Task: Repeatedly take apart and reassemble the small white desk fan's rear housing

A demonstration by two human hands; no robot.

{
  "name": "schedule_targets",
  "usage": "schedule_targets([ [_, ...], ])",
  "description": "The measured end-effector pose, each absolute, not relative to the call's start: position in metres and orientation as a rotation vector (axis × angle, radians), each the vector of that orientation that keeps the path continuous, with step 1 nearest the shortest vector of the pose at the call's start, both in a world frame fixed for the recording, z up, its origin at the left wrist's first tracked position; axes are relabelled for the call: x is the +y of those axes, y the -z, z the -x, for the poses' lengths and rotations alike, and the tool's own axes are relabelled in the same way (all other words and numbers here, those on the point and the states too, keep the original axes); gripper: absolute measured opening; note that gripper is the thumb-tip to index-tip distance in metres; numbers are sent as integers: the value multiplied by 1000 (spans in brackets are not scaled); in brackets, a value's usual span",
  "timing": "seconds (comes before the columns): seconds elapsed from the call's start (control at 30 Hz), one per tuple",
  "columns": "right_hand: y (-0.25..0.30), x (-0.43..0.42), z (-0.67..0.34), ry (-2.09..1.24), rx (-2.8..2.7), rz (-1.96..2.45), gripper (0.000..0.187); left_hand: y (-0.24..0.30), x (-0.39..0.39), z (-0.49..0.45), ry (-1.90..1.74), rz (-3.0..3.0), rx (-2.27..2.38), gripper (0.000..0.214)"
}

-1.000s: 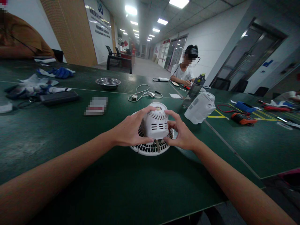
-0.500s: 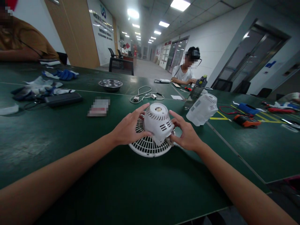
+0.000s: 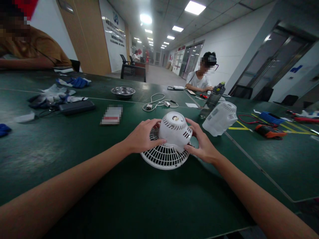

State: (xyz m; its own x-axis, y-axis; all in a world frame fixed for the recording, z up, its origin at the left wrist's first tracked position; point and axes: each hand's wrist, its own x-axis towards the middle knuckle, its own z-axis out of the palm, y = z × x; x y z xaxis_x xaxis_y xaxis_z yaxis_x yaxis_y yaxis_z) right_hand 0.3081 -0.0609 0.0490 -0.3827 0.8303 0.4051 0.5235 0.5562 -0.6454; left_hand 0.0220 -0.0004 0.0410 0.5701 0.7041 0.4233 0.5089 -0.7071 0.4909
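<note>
Between my two hands is a white vented fan motor housing (image 3: 175, 131), its round top with a central hole facing up. It sits over a white fan grille (image 3: 165, 159), which lies on the green table. My left hand (image 3: 146, 135) grips the housing from the left, thumb on its front and fingers behind. Around the right side my right hand (image 3: 201, 143) is closed on it, thumb low near the front edge. The far fingers of both hands are partly hidden by the housing, and so is the middle of the grille.
Beyond the hands lie a coiled white cable (image 3: 159, 102) and a steel bowl (image 3: 123, 92). A water bottle (image 3: 213, 99) and a white plastic casing (image 3: 220, 119) stand to the right, near an orange multimeter (image 3: 270, 131). Gloves (image 3: 53, 96) and a black case (image 3: 76, 107) lie left. Two people sit across the table.
The housing has turned slightly between my hands, its slotted side swinging rightward. Both hands keep hold of it. The whole view has shifted a little, with everything appearing further right.
</note>
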Motion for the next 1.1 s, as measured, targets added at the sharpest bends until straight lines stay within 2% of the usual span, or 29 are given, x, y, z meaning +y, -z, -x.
schedule_targets([
  [0.13,-48,-62,-300,-474,-2067,1169,103,-48,-1,-20,-857,-2535,923,79],
  [0.4,-45,-59,-299,-526,-2055,1171,98,-54,-2,-24,-689,-2589,917,73],
  [0.83,-46,-62,-301,-645,-2068,1131,89,-49,0,-23,-738,-2560,868,64],
  [1.1,-24,-53,-299,-476,-2021,1044,107,-45,3,-19,-803,-2542,855,55],
])
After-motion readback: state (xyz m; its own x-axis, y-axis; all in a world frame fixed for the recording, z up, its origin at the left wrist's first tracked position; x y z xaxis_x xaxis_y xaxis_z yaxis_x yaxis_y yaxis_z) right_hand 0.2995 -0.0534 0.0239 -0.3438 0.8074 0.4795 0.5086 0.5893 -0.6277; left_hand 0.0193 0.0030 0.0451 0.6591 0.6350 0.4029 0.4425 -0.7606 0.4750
